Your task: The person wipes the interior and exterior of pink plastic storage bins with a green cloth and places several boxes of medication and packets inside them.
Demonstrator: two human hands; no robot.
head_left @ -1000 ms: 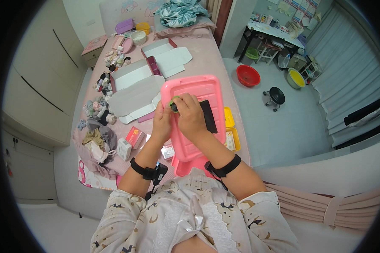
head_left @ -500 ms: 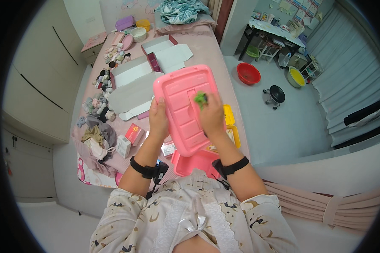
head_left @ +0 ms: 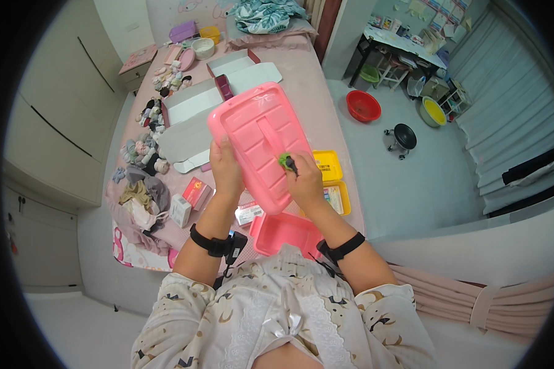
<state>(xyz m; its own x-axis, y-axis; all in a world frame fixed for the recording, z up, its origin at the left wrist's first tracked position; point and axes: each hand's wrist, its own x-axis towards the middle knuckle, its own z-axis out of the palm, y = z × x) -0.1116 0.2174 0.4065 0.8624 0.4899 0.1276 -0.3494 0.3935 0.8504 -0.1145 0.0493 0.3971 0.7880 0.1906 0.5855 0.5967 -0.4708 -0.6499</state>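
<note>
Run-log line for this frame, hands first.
left hand: holding pink plastic lid | right hand: holding green-and-black item over lid | pink bin: open, on bed

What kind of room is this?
It looks like a bedroom, most likely in someone's home. There's a big bed with a pillow at its far end, and a nightstand beside it.

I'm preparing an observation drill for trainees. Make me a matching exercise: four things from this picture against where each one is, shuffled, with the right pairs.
1. pink lid
2. teal-and-white patterned cloth
3. red basin
4. green item

A. in the right hand
B. on the floor
C. gripped along its edge by the left hand
D. heaped on the pillow

Pairs: 1-C; 2-D; 3-B; 4-A
</note>
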